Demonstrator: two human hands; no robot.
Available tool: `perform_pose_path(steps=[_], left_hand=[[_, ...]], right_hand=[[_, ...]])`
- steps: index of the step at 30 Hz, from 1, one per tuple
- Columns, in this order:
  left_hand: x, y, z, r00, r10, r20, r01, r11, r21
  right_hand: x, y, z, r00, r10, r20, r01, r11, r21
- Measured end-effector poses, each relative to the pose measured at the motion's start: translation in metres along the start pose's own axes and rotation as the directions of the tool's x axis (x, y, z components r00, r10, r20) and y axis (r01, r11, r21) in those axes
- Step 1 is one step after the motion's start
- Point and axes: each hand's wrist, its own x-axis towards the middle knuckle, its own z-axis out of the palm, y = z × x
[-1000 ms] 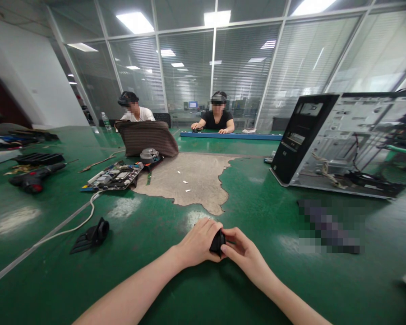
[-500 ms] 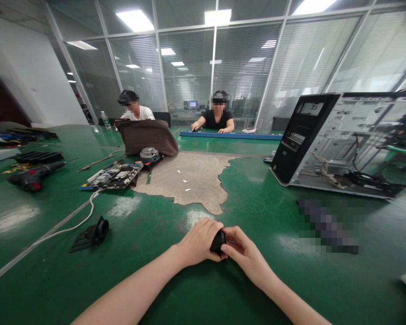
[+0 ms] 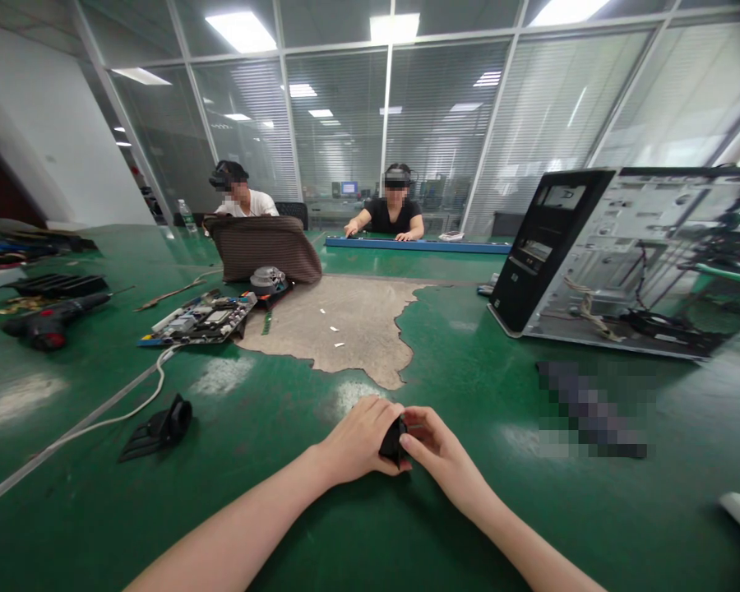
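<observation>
A small black part [image 3: 392, 441] is held between both hands, low over the green table [image 3: 271, 526] near the middle. My left hand [image 3: 358, 437] wraps round its left side and top. From the right, the thumb and fingers of my right hand [image 3: 432, 444] pinch its edge. Much of the part is hidden by the fingers, so its full shape cannot be made out. To the left lies another black plastic piece [image 3: 160, 429] with a round end.
Further off are a circuit board [image 3: 206, 319], a brown box-like object [image 3: 268, 247], a cordless drill [image 3: 54, 319] and a cable [image 3: 154, 395]. An opened computer case [image 3: 617, 271] stands right, behind a blurred dark strip [image 3: 592, 411]. Two people sit across the table.
The view has shifted slightly, so most things appear a little further left. The black part looks slightly turned between my hands, and both hands keep their grip.
</observation>
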Motion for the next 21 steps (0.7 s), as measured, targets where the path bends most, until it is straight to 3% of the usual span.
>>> perform_pose_path(steps=[6,15,21], left_hand=[[0.0007,-0.0004,0.0012,1.000,0.006,0.002,-0.006,1.000,0.016],[0.0012,-0.0012,-0.0010,1.000,0.012,0.018,-0.012,1.000,-0.001],[0.0013,-0.0022,0.0001,1.000,0.006,0.021,-0.006,1.000,-0.018]], right_hand=[[-0.0034,0.0016,-0.0033,0.996,-0.007,0.084,0.003,0.999,0.050],[0.0001,0.0013,-0.0015,1.000,-0.023,0.017,0.023,1.000,0.008],[-0.0031,-0.0010,-0.0026,0.997,-0.004,0.073,0.005,1.000,-0.004]])
